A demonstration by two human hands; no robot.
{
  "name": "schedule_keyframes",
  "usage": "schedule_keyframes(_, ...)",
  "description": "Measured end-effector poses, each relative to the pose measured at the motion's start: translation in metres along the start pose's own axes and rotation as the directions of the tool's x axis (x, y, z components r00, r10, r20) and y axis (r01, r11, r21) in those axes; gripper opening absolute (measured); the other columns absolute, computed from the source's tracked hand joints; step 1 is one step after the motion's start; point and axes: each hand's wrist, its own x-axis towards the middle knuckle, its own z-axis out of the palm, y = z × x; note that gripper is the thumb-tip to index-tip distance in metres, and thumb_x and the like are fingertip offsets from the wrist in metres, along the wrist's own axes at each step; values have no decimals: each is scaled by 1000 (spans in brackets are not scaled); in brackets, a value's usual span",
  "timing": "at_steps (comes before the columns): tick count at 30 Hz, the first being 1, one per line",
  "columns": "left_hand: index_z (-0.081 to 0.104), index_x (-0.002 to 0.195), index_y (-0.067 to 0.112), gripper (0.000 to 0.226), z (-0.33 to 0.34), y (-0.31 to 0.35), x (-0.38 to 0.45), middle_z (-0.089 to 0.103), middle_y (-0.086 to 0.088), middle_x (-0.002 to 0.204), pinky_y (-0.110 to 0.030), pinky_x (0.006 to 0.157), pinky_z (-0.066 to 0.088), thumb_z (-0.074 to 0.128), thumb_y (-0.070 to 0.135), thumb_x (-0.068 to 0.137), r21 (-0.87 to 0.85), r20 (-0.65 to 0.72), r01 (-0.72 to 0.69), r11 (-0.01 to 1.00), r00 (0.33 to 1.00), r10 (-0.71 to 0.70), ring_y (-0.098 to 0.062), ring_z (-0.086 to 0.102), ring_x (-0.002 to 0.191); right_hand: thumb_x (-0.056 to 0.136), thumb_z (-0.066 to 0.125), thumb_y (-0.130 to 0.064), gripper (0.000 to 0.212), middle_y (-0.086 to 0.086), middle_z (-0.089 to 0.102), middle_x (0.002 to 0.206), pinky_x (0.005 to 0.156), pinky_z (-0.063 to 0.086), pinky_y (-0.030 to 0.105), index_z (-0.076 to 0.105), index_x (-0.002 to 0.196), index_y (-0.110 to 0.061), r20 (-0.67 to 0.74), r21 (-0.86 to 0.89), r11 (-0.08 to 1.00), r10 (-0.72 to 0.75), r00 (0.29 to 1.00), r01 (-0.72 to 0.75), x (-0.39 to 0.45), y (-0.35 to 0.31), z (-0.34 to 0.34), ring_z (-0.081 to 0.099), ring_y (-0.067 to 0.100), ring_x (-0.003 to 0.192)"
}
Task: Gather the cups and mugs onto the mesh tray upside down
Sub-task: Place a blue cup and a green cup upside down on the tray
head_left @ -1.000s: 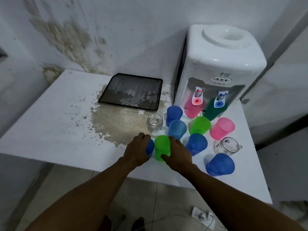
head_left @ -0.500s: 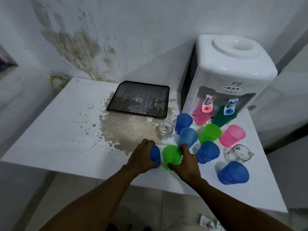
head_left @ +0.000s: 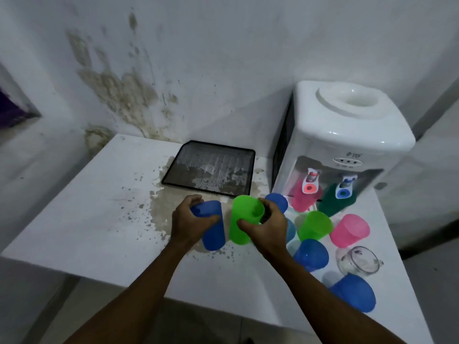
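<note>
Over the white counter [head_left: 74, 219], seen from the head camera, the person is holding a cup in each hand, both lifted clear of the surface. The left hand [head_left: 190, 220] is wrapping closed around a blue cup [head_left: 211, 227], which is tilting with its mouth facing down toward the person. The right hand [head_left: 267, 227] is curling closed around a green cup [head_left: 242, 219], tipped so its base is facing up and away. Both appear to be mid-flip, just short of the mesh tray [head_left: 211, 170].

That tray is sitting at the back of the counter, beside the water dispenser [head_left: 347, 135], and it is carrying nothing yet, so I would judge the job as barely begun: none placed, two in hand.

Still waiting on the counter to the right are another green cup [head_left: 315, 225], a pink cup [head_left: 350, 230], a glass mug [head_left: 360, 260], two blue cups [head_left: 311, 254] near the right forearm and front edge, and one more blue cup [head_left: 278, 203] partly hidden behind the right hand. A light-blue one is peeking out by the wrist. A pink and a dark green cup [head_left: 335, 202] are standing under the dispenser taps. As far as I can tell every cup is empty; the glass mug is looking empty too.
</note>
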Motion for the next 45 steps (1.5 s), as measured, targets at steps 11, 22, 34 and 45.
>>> schedule_keyframes(11,63,110,3,51,5,32,66,61,-13,114,-32,72,56,83,14,66,-522,-209,179,834,921,-329,-20,62,91,75,73,-23,41,12,66,98,56,56,34,61,111,-10,117,602,705,385,916,-374,110,-36,18,64,28,82)
schedule_keyframes(22,62,79,11,34,11,28,164,60,-15,73,-23,69,50,41,28,99,-824,152,412,390,822,-548,-10,65,58,83,62,-16,41,20,61,104,66,45,38,60,121,0,375,513,482,619,690,-711,182,-28,77,57,31,77)
schedule_keyframes(34,56,105,7,30,-1,-16,309,57,-13,86,-37,71,49,57,23,79,-510,546,791,338,601,-584,-28,57,74,58,84,-24,55,8,64,89,54,50,31,60,105,-8,163,-34,814,577,801,-580,279,-7,188,63,23,72)
schedule_keyframes(45,48,131,13,84,7,-53,390,53,-13,130,-42,94,49,78,45,59,439,121,343,830,893,-434,-31,54,115,57,84,-24,65,6,49,113,71,44,31,52,113,-24,151,-572,811,251,956,-123,333,0,232,55,29,98)
